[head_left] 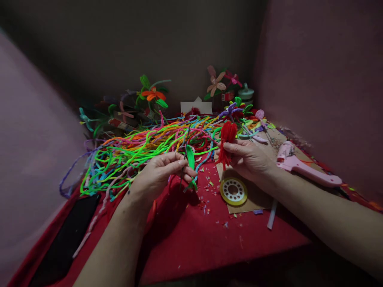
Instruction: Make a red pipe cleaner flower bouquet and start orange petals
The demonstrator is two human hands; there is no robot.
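At the near left corner of the red-covered counter (224, 251), a flat black object (66, 243) is laid. Farther in, scraps (206, 207) are strewn, so some cutting appears to be done. A tape roll (233, 199) is placed on cardboard (254, 204) toward the right edge, held by neither hand. A green leaf (190, 157) and a thin dark stem (188, 133) are pinched between nearly closed fingers of the left hand (163, 167); the leaf looks already shaped. Red loops (229, 133) are gripped in closed fingers of the right hand (247, 157), seemingly bent and bunched, but not joined to the leaf. Beyond, unshaped fuzzy strands (128, 159) are heaped toward the left edge. Near the far edge, an orange flower (153, 94) and a pale pink flower (216, 84) are seen, apparently finished.
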